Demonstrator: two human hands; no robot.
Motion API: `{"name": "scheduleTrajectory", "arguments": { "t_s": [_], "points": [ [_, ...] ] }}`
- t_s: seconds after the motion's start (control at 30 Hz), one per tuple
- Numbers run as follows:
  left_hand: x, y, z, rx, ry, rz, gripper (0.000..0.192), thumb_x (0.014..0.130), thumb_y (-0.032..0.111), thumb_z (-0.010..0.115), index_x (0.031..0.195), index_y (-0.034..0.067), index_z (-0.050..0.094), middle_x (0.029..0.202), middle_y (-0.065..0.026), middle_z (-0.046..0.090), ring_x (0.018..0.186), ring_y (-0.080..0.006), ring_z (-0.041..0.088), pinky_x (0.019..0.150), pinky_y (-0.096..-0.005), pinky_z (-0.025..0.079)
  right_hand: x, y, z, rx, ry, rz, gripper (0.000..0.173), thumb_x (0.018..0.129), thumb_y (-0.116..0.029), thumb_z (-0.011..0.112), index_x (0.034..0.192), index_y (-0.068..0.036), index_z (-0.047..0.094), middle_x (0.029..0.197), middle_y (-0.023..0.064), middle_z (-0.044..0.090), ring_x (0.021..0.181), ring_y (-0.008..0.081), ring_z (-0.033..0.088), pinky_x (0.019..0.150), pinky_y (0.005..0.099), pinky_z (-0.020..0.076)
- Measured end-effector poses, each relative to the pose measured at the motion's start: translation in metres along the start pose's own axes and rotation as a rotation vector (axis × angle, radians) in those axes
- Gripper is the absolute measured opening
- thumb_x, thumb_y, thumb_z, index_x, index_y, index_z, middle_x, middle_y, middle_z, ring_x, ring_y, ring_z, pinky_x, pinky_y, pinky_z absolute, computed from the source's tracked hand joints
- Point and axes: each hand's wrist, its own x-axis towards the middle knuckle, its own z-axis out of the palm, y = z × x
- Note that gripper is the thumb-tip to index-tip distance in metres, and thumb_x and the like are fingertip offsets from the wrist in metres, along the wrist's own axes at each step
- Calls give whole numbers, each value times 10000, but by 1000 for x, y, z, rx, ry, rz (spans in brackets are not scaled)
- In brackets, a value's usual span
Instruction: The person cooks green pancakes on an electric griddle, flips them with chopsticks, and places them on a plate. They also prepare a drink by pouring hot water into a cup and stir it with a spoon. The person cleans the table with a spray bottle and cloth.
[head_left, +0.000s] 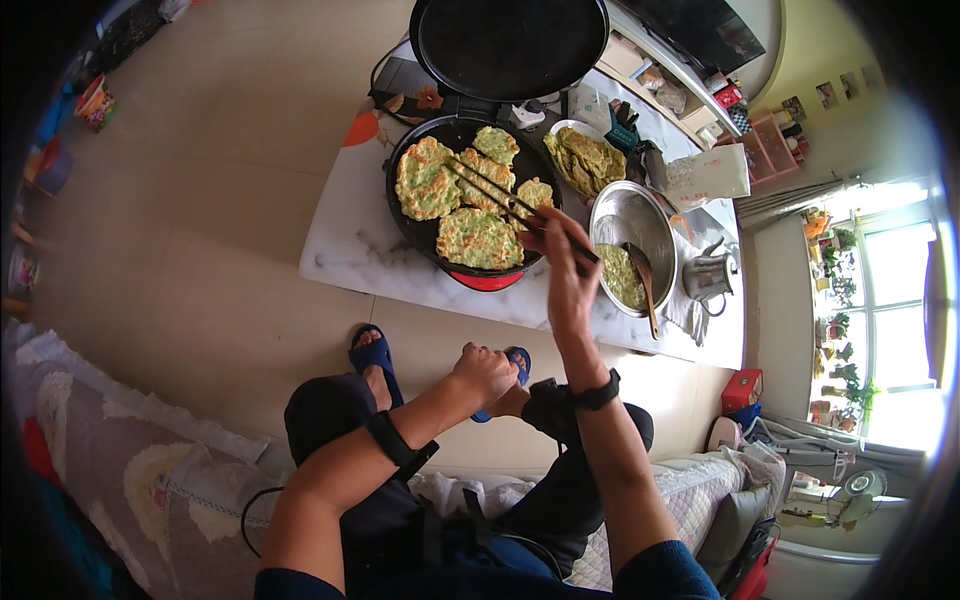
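Observation:
Dark chopsticks (499, 196) are gripped in my right hand (564, 251), their tips at the middle of an electric griddle (397, 217). Several browned green-flecked pancakes (480, 238) lie on its black plate. My left hand (486, 371), its fingers curled in, rests before my body and shows nothing in it. Right of the griddle, a metal bowl (666, 247) holds pale green batter (621, 277) and a wooden-handled ladle (643, 281). Behind the bowl, folded pancakes (589, 157) are heaped on a white plate (559, 126).
The griddle's raised lid (510, 45) stands at the marble-patterned table's (360, 247) back. A metal kettle (709, 276), a cloth (686, 311) and a white bag (709, 176) are to the right. A covered sofa (217, 495) is behind me.

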Motion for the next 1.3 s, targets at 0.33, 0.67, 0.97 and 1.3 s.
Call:
{"name": "scheduleTrajectory", "arguments": {
  "t_s": [0.33,0.67,0.97,1.3],
  "points": [
    [1,0,-16,-59,-113,10,117,833,144,536,876,90,631,889,-125,671,836,-311,680,684,-447,521,-35,3,-57,-103,156,-76,287,969,-150,527,1164,51,590,981,119,672,840,149,647,820,267,494],
    [-5,-15,-92,-331,69,138,174,874,221,607,979,95,664,914,-114,673,833,-314,663,724,-405,536,-34,-11,-93,-127,147,-44,271,968,-146,531,1134,56,603,966,113,661,831,152,632,792,276,495],
    [5,-205,-359,-421,945,-128,410,976,354,498,1222,39,589,1139,-58,627,893,-106,590,798,-259,475,-2,-10,-121,209,285,-41,293,981,-190,497,1116,55,583,986,151,659,811,179,637,758,296,509],
    [157,-269,-482,-530,568,-370,638,950,600,329,1372,143,475,1419,-136,435,1324,-250,399,1117,-386,257,18,8,-229,737,589,-59,294,966,-223,496,1112,18,577,948,160,668,774,187,627,699,274,511]
  ]
}}
